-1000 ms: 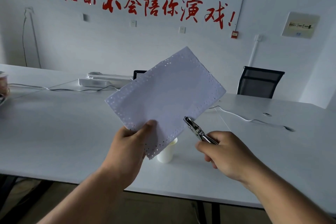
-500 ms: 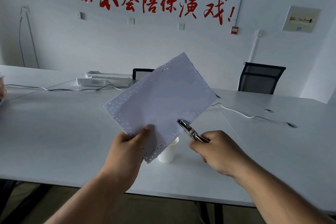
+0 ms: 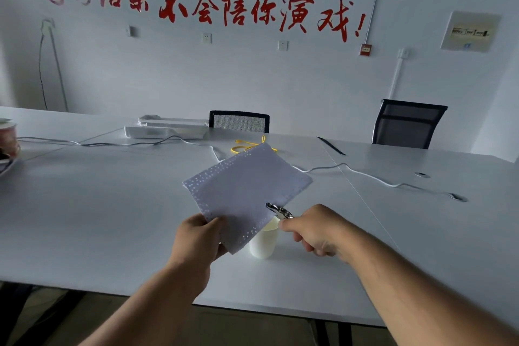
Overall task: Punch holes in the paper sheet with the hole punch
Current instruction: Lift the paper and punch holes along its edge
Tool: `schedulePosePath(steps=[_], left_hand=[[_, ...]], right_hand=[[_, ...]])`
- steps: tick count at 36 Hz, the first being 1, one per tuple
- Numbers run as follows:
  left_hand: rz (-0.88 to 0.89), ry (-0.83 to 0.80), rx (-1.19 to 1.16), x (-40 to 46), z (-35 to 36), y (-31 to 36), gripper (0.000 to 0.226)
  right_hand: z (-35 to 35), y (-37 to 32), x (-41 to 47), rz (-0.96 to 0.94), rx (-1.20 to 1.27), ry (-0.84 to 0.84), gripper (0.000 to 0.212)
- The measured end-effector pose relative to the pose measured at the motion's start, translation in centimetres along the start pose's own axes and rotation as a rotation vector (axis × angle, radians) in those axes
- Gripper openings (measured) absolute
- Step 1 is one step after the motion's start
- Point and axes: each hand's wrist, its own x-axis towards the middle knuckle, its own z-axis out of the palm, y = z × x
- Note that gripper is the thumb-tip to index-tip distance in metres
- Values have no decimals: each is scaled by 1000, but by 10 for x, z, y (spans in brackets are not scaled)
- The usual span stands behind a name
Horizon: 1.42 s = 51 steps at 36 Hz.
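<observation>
A white paper sheet (image 3: 244,188) with rows of small holes along its edges hangs tilted above the white table (image 3: 112,205). My left hand (image 3: 196,239) pinches the sheet's near corner, thumb on top. My right hand (image 3: 314,229) grips a small metal hole punch (image 3: 278,210), whose jaws sit over the sheet's right edge. A white paper cup (image 3: 264,241) stands on the table right under the punch and that edge, partly hidden by the sheet.
White cables (image 3: 365,174) run across the table. A yellow cable (image 3: 247,144) lies beyond the sheet. A white flat device (image 3: 168,128) sits at the back, two black chairs (image 3: 407,123) stand behind the table. A red-patterned container (image 3: 8,137) is at the far left.
Both hands have lowered the sheet and the punch toward the table, over the cup. The sheet now lies flatter, and the punch's jaws have moved onto the sheet's right edge.
</observation>
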Motion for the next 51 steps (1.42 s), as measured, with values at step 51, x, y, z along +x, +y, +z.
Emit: schedulePosePath(steps=[51], left_hand=[[7, 49, 30, 17, 3, -11, 24]], right_hand=[[12, 16, 12, 78, 22, -35, 56]])
